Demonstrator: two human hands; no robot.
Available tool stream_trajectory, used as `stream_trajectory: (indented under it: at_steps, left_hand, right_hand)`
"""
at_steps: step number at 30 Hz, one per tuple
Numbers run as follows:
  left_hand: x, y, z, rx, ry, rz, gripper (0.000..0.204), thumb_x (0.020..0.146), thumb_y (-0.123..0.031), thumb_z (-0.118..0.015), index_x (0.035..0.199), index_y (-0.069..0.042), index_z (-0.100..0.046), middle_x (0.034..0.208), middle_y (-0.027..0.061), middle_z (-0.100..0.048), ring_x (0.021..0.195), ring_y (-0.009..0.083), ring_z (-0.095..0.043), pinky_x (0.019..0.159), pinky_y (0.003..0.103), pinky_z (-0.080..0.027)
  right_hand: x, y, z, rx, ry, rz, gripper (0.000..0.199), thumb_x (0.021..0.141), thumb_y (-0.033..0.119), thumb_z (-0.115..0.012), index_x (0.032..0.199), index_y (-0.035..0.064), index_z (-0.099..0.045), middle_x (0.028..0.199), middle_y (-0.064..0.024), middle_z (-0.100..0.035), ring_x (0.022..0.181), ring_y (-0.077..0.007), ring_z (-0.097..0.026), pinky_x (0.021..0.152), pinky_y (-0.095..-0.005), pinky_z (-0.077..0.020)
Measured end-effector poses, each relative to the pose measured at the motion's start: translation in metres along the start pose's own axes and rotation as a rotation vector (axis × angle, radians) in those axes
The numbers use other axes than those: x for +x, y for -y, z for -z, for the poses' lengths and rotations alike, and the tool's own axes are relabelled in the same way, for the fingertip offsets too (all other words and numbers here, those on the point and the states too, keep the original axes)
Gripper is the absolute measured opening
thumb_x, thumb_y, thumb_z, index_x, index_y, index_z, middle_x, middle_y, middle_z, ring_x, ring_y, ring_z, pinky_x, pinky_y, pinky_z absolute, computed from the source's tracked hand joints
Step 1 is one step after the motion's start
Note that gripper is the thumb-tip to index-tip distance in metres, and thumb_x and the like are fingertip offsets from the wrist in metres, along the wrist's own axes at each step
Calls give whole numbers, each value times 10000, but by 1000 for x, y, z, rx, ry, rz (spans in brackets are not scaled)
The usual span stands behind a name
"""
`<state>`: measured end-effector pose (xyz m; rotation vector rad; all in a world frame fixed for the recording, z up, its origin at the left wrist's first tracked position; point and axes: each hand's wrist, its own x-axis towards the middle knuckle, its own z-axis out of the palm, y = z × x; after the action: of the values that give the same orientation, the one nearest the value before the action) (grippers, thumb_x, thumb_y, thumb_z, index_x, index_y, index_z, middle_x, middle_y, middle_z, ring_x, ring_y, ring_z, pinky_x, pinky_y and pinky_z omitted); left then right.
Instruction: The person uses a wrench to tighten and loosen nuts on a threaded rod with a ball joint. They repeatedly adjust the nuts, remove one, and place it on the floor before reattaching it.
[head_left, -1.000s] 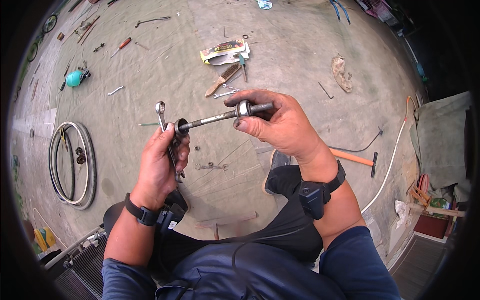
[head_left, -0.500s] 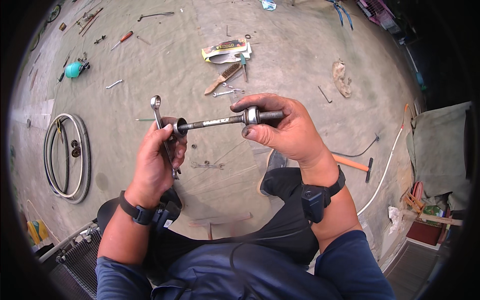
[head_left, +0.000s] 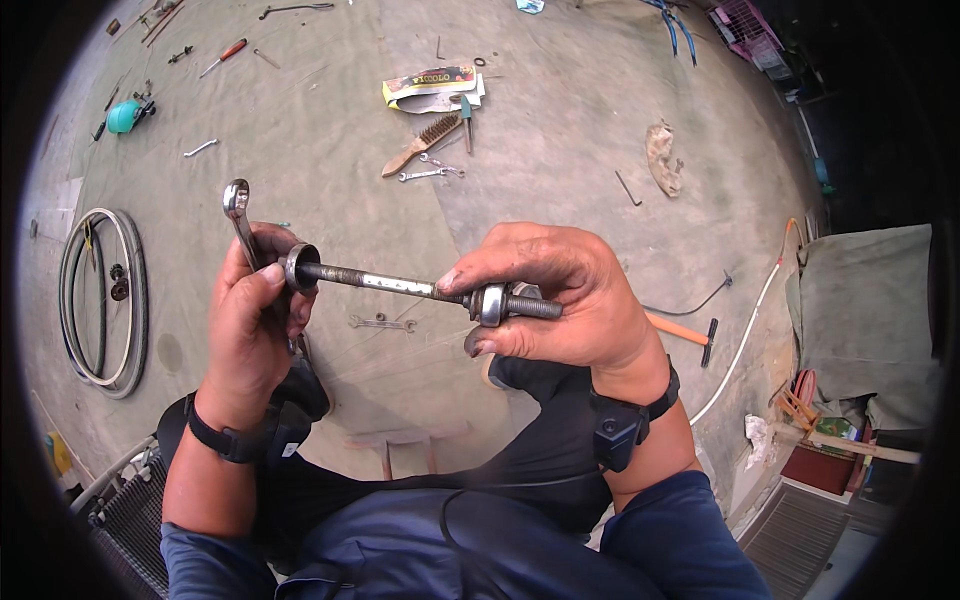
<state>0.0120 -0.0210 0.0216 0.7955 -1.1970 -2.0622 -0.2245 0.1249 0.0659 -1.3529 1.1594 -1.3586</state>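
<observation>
A threaded metal wheel axle (head_left: 395, 286) spans the gap between my hands, its right end tilted a little down. My left hand (head_left: 240, 315) is closed on a steel wrench (head_left: 238, 208), whose ring end sticks up above the fingers, and on the axle's left end beside a dark round cup (head_left: 301, 268). Over the right part of the axle, my right hand (head_left: 575, 285) pinches around a shiny metal collar (head_left: 491, 305), fingers above and thumb below. Bare thread protrudes past that collar. The wrench's lower end is mostly hidden behind my left hand.
On the floor ahead lie a wire brush (head_left: 425, 143), small wrenches (head_left: 425, 173) and a folded packet (head_left: 430, 92). Wheel rims and a tyre (head_left: 135, 330) rest at left. An orange-handled tool (head_left: 680, 330) lies at right beside a hose (head_left: 745, 340). Another wrench (head_left: 382, 322) lies below the axle.
Both hands have come lower, the left one also further left. The axle has tipped so that its right end is now lower than its left. The view has shifted slightly.
</observation>
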Motion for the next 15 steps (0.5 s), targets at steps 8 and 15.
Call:
stream_trajectory:
  at_steps: [8,15]
  left_hand:
    - [-1,0,2,47,-7,-21,333,858,-237,-542,1100,-10,-508,817,81,-570,613,90,-503,506,210,-385]
    - [-1,-1,1,68,-8,-23,329,860,-238,-534,1095,-9,-506,813,80,-568,618,86,-500,508,210,-383]
  right_hand:
    - [2,1,-1,-60,11,21,431,653,-2,-865,1064,3,-736,862,-80,-686,729,-125,-613,617,-247,-454]
    - [1,0,-2,-62,10,1,417,661,21,-869,1057,5,-739,860,-78,-694,741,-128,-613,618,-249,-455]
